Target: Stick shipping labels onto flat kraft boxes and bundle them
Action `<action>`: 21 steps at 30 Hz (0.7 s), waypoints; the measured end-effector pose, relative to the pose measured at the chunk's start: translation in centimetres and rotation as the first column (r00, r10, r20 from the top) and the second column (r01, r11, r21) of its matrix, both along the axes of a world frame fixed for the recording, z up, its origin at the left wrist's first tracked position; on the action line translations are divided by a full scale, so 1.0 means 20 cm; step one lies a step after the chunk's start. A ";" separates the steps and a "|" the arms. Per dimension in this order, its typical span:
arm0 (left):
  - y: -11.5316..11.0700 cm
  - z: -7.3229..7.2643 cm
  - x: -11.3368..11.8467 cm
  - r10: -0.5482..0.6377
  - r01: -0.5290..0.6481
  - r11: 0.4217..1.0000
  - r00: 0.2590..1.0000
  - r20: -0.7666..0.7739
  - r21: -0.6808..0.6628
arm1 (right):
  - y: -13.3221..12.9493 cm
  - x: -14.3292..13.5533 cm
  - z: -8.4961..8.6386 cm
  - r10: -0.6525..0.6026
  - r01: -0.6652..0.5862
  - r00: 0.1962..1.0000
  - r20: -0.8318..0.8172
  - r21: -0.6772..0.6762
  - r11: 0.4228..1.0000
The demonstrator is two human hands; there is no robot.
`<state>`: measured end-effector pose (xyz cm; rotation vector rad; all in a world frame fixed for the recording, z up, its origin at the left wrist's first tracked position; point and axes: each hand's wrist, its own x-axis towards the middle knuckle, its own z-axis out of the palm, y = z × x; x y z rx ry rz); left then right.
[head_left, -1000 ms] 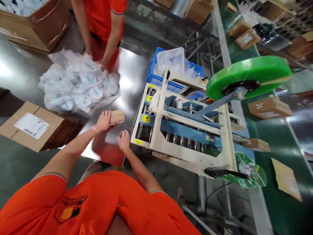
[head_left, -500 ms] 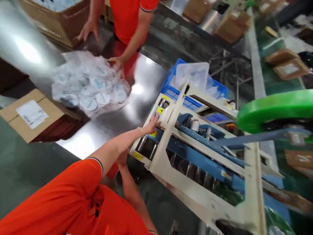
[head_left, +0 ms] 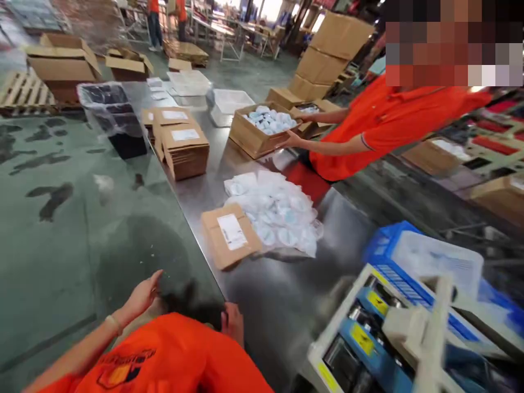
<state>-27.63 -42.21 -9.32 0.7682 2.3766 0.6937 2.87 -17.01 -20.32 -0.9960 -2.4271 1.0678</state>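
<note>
My left hand (head_left: 145, 295), with a band at the wrist, is out over the floor left of the metal table (head_left: 262, 305). It looks empty, its fingers partly stretched. My right hand (head_left: 233, 323) is at the table's near edge; its fingers are partly hidden, and I cannot tell whether they grip the edge. Ahead of my hands lies a brown cardboard piece with a white label (head_left: 231, 234). Beside it is a pile of clear plastic packets (head_left: 282, 213) with white and pale blue contents.
Across the table a co-worker in orange (head_left: 347, 136) has both hands at an open carton (head_left: 256, 136) of small packets. Labelled cardboard stacks (head_left: 184, 144) stand farther along. A roller machine (head_left: 368, 333) and a blue crate (head_left: 387, 245) are at right, a lined bin (head_left: 114, 114) at left.
My view has swung left and up. My left hand has left the roller machine and is now over the floor. The co-worker's hands have moved from the packet pile to the open carton.
</note>
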 end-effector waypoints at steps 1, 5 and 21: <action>-0.10 0.00 -0.15 0.062 -0.062 0.998 0.998 -0.016 -0.004 | -0.11 -0.22 0.00 0.128 -0.126 0.992 0.009 -0.104 0.986; -0.32 0.09 -0.67 0.134 -0.131 0.990 0.989 -0.069 0.045 | -0.40 -1.17 0.14 0.478 -0.436 0.878 0.035 -0.357 0.826; -0.03 0.42 -3.18 0.199 -0.118 0.916 0.963 -0.181 0.383 | -0.38 -4.44 0.45 0.536 -0.575 0.818 -0.207 -0.326 0.751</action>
